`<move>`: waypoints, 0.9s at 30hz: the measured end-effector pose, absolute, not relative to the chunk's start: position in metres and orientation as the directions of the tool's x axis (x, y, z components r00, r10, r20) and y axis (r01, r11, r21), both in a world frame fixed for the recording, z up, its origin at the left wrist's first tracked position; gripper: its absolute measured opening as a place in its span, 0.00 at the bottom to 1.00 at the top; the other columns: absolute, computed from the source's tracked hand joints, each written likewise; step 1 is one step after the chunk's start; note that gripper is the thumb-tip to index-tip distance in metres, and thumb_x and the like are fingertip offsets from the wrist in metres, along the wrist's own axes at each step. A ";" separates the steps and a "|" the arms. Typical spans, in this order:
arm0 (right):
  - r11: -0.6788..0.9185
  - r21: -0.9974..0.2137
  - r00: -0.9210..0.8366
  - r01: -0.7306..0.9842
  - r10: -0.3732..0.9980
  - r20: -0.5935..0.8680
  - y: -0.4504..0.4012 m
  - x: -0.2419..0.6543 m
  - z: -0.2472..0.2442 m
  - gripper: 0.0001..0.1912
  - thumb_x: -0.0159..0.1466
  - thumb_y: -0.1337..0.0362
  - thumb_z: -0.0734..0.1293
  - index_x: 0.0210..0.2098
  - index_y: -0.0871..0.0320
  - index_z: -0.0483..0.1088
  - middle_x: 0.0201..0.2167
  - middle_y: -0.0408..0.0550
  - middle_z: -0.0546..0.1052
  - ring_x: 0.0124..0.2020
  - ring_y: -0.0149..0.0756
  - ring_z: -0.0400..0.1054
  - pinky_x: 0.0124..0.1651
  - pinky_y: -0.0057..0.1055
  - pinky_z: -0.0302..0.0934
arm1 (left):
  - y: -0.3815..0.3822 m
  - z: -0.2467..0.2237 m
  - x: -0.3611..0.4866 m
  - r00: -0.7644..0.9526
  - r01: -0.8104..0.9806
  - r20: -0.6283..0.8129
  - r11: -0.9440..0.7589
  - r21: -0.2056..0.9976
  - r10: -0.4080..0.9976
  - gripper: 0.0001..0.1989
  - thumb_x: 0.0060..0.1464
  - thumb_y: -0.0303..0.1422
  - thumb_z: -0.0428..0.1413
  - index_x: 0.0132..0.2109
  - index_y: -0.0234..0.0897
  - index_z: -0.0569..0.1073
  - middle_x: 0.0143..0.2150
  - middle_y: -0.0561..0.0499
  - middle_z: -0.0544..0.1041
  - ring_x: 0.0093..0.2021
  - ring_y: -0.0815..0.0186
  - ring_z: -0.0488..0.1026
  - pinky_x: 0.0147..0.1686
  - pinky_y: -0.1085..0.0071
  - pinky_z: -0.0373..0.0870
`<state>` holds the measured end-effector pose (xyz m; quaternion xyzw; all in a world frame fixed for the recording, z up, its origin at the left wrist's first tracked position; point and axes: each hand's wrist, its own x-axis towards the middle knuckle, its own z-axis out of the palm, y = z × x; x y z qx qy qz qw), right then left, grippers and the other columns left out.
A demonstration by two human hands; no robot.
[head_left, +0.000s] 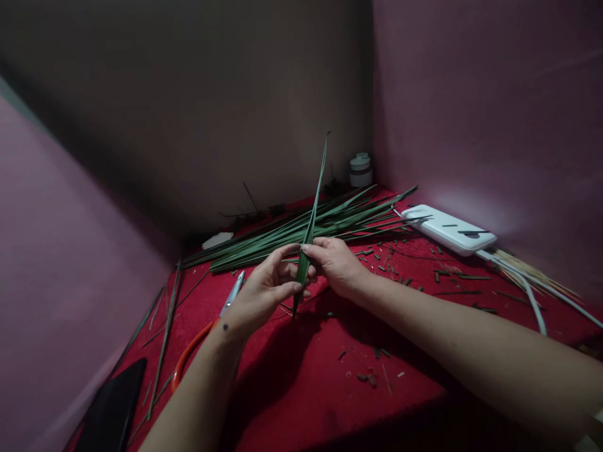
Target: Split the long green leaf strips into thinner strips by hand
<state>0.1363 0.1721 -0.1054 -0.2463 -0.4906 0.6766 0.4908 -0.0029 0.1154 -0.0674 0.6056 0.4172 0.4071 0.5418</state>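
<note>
A long green leaf strip [318,188] stands nearly upright in front of me, its thin tip pointing up and its lower end hanging below my fingers. My left hand [273,276] pinches its lower part between thumb and fingers. From the right, my right hand [336,260] grips the same leaf a little higher, thumb pressed on it. Behind both hands lies a heap of long green leaves [264,242]. Scissors with orange handles [188,351] rest beside my left wrist, partly hidden by the forearm.
A red cloth [339,402] covers the table, with many cut bits scattered over it. At right lie a white power strip [447,229] with cords and a bundle of thin sticks [532,270]. A white jar [360,171] stands in the back corner; a black phone-like slab [113,402] lies front left.
</note>
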 end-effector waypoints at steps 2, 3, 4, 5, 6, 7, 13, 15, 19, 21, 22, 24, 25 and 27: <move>-0.016 -0.910 -0.388 -0.414 0.907 0.161 0.172 0.136 -0.106 0.06 0.56 0.65 0.63 0.25 0.61 0.64 0.14 0.38 0.65 0.14 0.26 0.60 0.17 0.23 0.53 | 0.115 -0.068 -0.004 0.312 0.063 0.017 -0.039 0.997 0.950 0.31 0.46 0.25 0.61 0.57 0.37 0.59 0.35 0.51 0.76 0.32 0.67 0.74 0.35 0.67 0.73; -0.004 -0.912 -0.382 -0.411 0.909 0.169 0.172 0.136 -0.107 0.06 0.56 0.65 0.64 0.24 0.61 0.64 0.14 0.38 0.65 0.14 0.25 0.60 0.17 0.23 0.53 | 0.116 -0.070 -0.005 0.294 0.068 0.001 -0.023 0.997 0.956 0.30 0.47 0.25 0.60 0.56 0.37 0.60 0.33 0.52 0.75 0.31 0.67 0.74 0.34 0.67 0.73; 0.006 -0.911 -0.377 -0.412 0.909 0.176 0.172 0.136 -0.107 0.06 0.55 0.65 0.64 0.24 0.61 0.65 0.15 0.39 0.66 0.15 0.25 0.60 0.18 0.23 0.54 | 0.116 -0.071 -0.005 0.269 0.075 -0.014 -0.006 0.997 0.963 0.28 0.47 0.26 0.60 0.55 0.36 0.60 0.30 0.54 0.74 0.29 0.67 0.74 0.32 0.68 0.73; 0.009 -0.909 -0.377 -0.416 0.908 0.182 0.171 0.135 -0.108 0.06 0.55 0.65 0.65 0.25 0.61 0.65 0.16 0.39 0.67 0.16 0.25 0.60 0.19 0.23 0.54 | 0.116 -0.073 -0.004 0.238 0.083 -0.029 0.010 0.996 0.971 0.26 0.48 0.27 0.59 0.54 0.36 0.61 0.27 0.56 0.73 0.27 0.68 0.74 0.30 0.69 0.72; 0.006 -0.907 -0.382 -0.422 0.906 0.184 0.170 0.135 -0.109 0.04 0.53 0.67 0.66 0.25 0.62 0.66 0.18 0.40 0.68 0.16 0.24 0.60 0.19 0.23 0.55 | 0.117 -0.075 -0.003 0.204 0.092 -0.043 0.024 0.995 0.978 0.24 0.48 0.29 0.59 0.52 0.35 0.62 0.26 0.57 0.72 0.24 0.68 0.73 0.27 0.70 0.71; -0.003 -0.903 -0.389 -0.430 0.903 0.182 0.170 0.134 -0.110 0.03 0.51 0.68 0.67 0.26 0.62 0.67 0.18 0.40 0.69 0.17 0.24 0.60 0.20 0.23 0.55 | 0.118 -0.077 -0.003 0.170 0.102 -0.054 0.037 0.994 0.984 0.22 0.48 0.31 0.60 0.50 0.34 0.63 0.25 0.57 0.71 0.22 0.69 0.73 0.25 0.71 0.70; -0.074 -0.889 -0.410 -0.452 0.902 0.133 0.171 0.133 -0.110 0.08 0.46 0.71 0.69 0.27 0.63 0.69 0.19 0.39 0.69 0.16 0.23 0.58 0.19 0.23 0.53 | 0.117 -0.078 0.003 0.129 0.190 -0.011 -0.014 0.982 0.992 0.20 0.51 0.33 0.57 0.49 0.33 0.61 0.20 0.59 0.70 0.17 0.73 0.65 0.17 0.76 0.63; -0.045 -0.885 -0.376 -0.463 0.914 0.150 0.176 0.136 -0.109 0.07 0.48 0.67 0.69 0.26 0.63 0.68 0.19 0.40 0.70 0.16 0.23 0.59 0.18 0.24 0.53 | 0.115 -0.075 0.005 0.160 0.226 0.022 -0.059 0.972 0.987 0.20 0.52 0.32 0.55 0.51 0.34 0.60 0.20 0.60 0.68 0.18 0.74 0.63 0.18 0.77 0.62; 0.028 -0.882 -0.245 -0.471 0.956 0.161 0.192 0.146 -0.105 0.09 0.49 0.64 0.69 0.23 0.62 0.65 0.17 0.39 0.68 0.14 0.22 0.57 0.16 0.23 0.50 | 0.111 -0.070 0.006 0.178 0.331 0.029 -0.088 0.940 0.984 0.22 0.53 0.31 0.54 0.54 0.35 0.58 0.20 0.61 0.65 0.21 0.73 0.61 0.21 0.78 0.58; 0.040 -0.865 -0.193 -0.500 0.969 0.157 0.198 0.150 -0.102 0.10 0.48 0.64 0.70 0.23 0.61 0.64 0.17 0.38 0.67 0.13 0.21 0.56 0.15 0.23 0.48 | 0.110 -0.068 0.005 0.195 0.376 0.027 -0.100 0.921 0.980 0.22 0.53 0.31 0.54 0.54 0.35 0.59 0.20 0.62 0.60 0.21 0.74 0.58 0.21 0.78 0.55; 0.046 -0.855 -0.173 -0.516 0.973 0.156 0.200 0.152 -0.100 0.10 0.48 0.64 0.70 0.23 0.61 0.64 0.17 0.38 0.67 0.13 0.21 0.55 0.15 0.23 0.47 | 0.109 -0.066 0.005 0.202 0.395 0.025 -0.105 0.913 0.979 0.22 0.53 0.31 0.54 0.55 0.35 0.59 0.20 0.63 0.58 0.21 0.74 0.56 0.21 0.78 0.54; 0.048 -0.842 -0.151 -0.537 0.977 0.152 0.202 0.154 -0.098 0.10 0.48 0.65 0.70 0.22 0.61 0.63 0.16 0.37 0.66 0.13 0.20 0.54 0.14 0.22 0.45 | 0.107 -0.064 0.003 0.220 0.403 0.003 -0.094 0.910 0.975 0.22 0.53 0.32 0.54 0.55 0.35 0.60 0.21 0.62 0.57 0.21 0.74 0.56 0.21 0.78 0.54; 0.040 -0.837 -0.153 -0.545 0.977 0.147 0.202 0.155 -0.097 0.11 0.48 0.65 0.70 0.22 0.60 0.62 0.16 0.37 0.65 0.12 0.20 0.53 0.14 0.22 0.45 | 0.107 -0.063 0.003 0.231 0.393 -0.020 -0.075 0.916 0.973 0.22 0.53 0.32 0.54 0.55 0.35 0.60 0.22 0.62 0.59 0.22 0.74 0.58 0.22 0.78 0.55; 0.011 -0.829 -0.167 -0.558 0.978 0.125 0.200 0.154 -0.096 0.12 0.48 0.65 0.70 0.21 0.59 0.60 0.14 0.35 0.63 0.12 0.20 0.52 0.13 0.22 0.44 | 0.106 -0.063 0.003 0.250 0.360 -0.077 -0.019 0.933 0.965 0.22 0.52 0.34 0.55 0.53 0.36 0.61 0.23 0.61 0.62 0.23 0.73 0.62 0.24 0.77 0.58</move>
